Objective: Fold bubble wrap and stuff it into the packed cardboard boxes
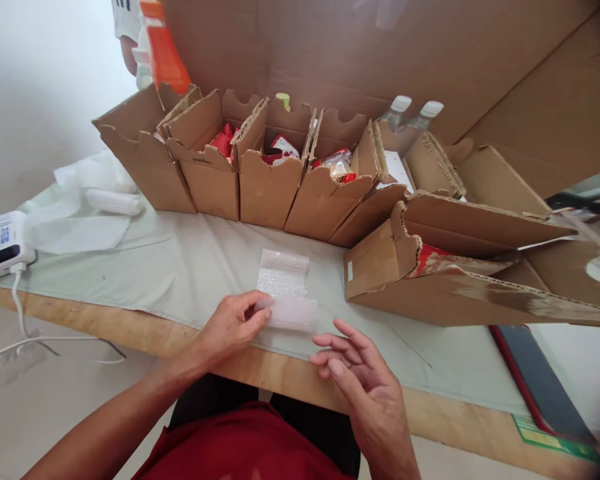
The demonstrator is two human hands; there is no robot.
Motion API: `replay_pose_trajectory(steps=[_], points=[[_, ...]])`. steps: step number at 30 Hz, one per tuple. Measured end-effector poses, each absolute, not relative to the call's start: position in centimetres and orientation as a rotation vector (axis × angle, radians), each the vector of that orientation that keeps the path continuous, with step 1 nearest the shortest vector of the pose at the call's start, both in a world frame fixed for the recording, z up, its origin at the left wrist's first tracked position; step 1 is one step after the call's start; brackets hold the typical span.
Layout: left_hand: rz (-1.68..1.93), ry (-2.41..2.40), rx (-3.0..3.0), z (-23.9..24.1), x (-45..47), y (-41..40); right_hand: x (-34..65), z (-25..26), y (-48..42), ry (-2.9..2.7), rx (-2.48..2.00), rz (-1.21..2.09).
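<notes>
A small piece of bubble wrap [284, 273] lies on the cloth in front of me, its near end rolled or folded into a whitish bundle [295, 314]. My left hand [237, 325] pinches the left end of that bundle between thumb and fingers. Whether anything is wrapped inside cannot be made out. Just right of the bundle, my right hand [357, 373] hovers palm up and open, fingers apart and slightly curled, touching nothing.
A row of cardboard boxes [267, 193] with packets inside lines the back. Another long cardboard box [380, 267] stands at right, near a dark flat device [543, 380]. More bubble wrap [87, 207] and a white cabled box [5, 241] lie left. Bottles [165, 57] stand behind.
</notes>
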State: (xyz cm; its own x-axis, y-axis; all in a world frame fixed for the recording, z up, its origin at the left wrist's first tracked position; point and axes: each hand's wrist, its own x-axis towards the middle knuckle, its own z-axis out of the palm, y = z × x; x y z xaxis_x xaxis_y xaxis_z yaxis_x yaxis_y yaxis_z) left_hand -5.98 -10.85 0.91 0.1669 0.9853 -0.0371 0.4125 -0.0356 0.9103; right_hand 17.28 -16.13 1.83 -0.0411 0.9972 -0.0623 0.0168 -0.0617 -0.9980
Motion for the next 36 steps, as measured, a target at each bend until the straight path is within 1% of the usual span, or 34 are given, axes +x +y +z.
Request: replay_pose_trajectory(steps=[2,5,8,11,15,19,23,25,27,30,33,36], points=[[0.773,1.38,1.492,0.9,-6.1,-10.1,17.7,2.2,-15.6,-1.475,-1.298,0.975],[0.745,1.445,1.483,0.7,-6.0,-9.5,17.5,2.9,-14.2,-1.879,-1.188,0.609],[0.719,1.52,1.576,0.6,-5.7,-9.4,16.5,2.5,-12.4,-2.211,-1.052,0.434],[0.766,1.57,1.721,0.3,-5.7,-10.0,15.6,0.9,-10.9,-2.417,-1.077,0.311],[0.996,1.59,2.137,0.4,-6.1,-11.6,15.4,-0.8,-10.0,-2.487,-1.093,0.233],[0.867,1.386,2.424,0.7,-6.4,-12.6,15.6,-0.2,-9.9,-2.448,-1.054,0.268],[0.854,1.32,2.311,0.6,-6.6,-12.4,16.0,1.0,-9.9,-2.388,-1.099,0.466],[0.854,1.368,2.23,0.4,-6.6,-12.0,16.3,1.3,-10.2,-2.312,-1.126,0.401],[0.827,1.442,2.191,0.1,-6.4,-11.4,16.5,1.3,-10.6,-2.234,-1.143,0.231],[0.821,1.536,2.218,-0.4,-5.8,-10.5,16.4,0.9,-11.1,-2.261,-1.107,0.08],[0.898,1.581,2.281,-0.4,-5.5,-10.5,16.0,0.4,-11.1,-2.378,-1.084,0.089],[0.945,1.483,2.321,0.2,-5.8,-11.2,16.0,0.2,-10.7,-2.371,-1.105,0.229]])
